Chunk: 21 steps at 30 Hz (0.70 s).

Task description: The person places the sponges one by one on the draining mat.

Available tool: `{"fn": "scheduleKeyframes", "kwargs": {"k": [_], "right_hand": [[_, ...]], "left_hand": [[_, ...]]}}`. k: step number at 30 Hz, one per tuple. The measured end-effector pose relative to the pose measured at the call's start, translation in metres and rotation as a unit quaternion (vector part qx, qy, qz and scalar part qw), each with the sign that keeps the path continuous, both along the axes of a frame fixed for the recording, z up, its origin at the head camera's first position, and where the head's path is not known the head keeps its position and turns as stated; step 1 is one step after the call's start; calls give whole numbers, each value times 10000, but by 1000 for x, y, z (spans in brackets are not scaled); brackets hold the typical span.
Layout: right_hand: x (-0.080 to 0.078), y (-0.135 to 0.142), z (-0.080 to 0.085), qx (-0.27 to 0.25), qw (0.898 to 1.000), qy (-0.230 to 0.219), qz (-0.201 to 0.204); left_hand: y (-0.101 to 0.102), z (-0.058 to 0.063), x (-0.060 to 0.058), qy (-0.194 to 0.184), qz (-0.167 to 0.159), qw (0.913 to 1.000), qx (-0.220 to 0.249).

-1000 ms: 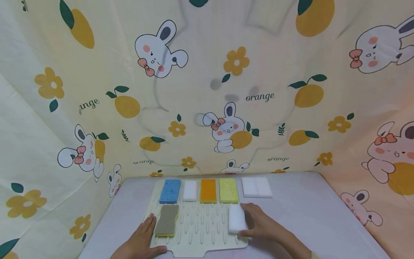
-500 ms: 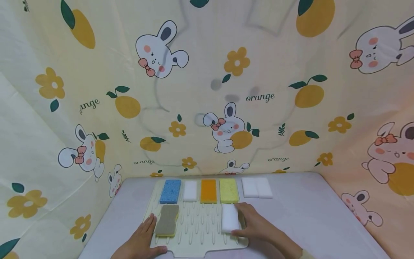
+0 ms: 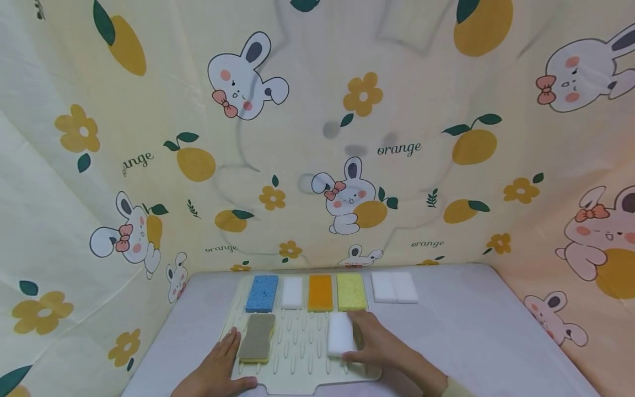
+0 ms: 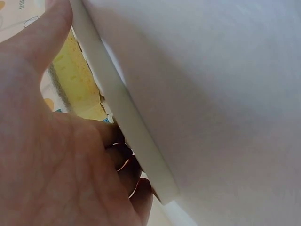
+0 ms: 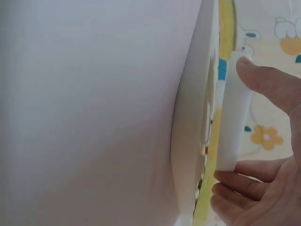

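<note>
Right of the bottom middle in the head view, the right hand (image 3: 381, 339) pinches a white, box-shaped foam sponge (image 3: 340, 333) between thumb and fingers. It is over the right part of the cream, bumpy board (image 3: 297, 380) and looks a tiny bit lifted. At the lower left, the left hand (image 3: 215, 364) is spread at the board's corner, beside the yellow sponge with a grey-brown top (image 3: 256, 337). I think the step is setting the white sponge down: hold it flat, lower it softly, don't squash it, and steady the board
</note>
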State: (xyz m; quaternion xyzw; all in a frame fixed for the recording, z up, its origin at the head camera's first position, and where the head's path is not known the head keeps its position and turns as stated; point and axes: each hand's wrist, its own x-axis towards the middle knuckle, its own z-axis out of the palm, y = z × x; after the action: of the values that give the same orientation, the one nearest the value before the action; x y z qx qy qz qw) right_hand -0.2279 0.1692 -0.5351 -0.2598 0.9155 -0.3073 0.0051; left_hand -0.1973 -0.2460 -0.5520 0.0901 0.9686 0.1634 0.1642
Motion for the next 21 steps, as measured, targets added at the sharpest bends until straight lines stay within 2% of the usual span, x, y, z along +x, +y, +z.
{"fn": "scheduleKeyframes", "kwargs": {"k": [5, 16, 21], "right_hand": [[0, -12, -1, 90, 9999, -90, 25], [0, -35, 0, 334, 9994, -73, 5], [0, -47, 2, 431, 9990, -53, 63]], "left_hand": [[0, -1, -1, -100, 96, 9999, 43], [-2, -3, -1, 146, -192, 9997, 97], [-1, 0, 0, 139, -160, 9998, 53]]}}
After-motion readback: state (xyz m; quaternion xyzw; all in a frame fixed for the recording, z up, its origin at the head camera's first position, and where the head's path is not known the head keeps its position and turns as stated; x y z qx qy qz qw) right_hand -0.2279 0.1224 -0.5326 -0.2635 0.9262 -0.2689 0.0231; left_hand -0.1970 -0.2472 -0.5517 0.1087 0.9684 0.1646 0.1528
